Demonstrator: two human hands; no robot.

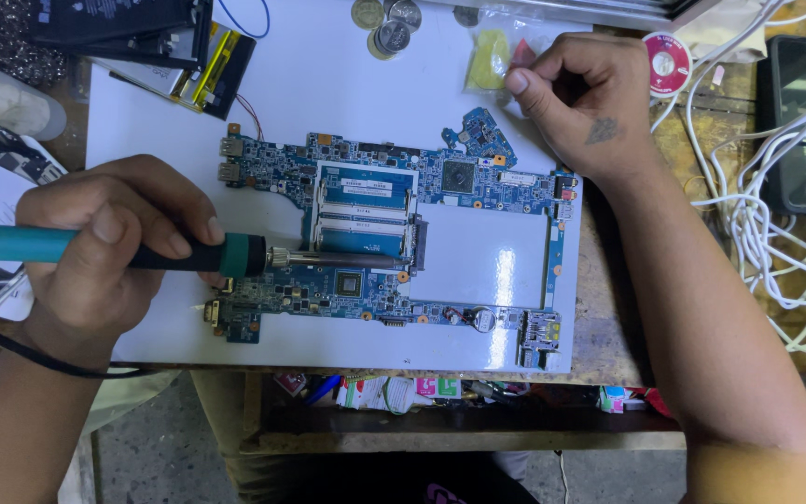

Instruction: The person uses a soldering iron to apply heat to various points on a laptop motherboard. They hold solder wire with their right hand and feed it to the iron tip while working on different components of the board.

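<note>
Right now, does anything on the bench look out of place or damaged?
Nothing looks damaged. The circuit board lies flat on the white sheet. The left hand holds the soldering iron over it; the right hand pinches a small plastic bag. White cables lie tangled at right.

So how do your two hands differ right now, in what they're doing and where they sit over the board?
The left hand is wrapped around a soldering iron with a teal and black handle, its tip lying across the blue circuit board; the right hand pinches a small clear plastic bag beyond the board's far edge. The left hand sits at the board's left side, the right hand at its upper right corner. Both are bare and closed on something.
</note>
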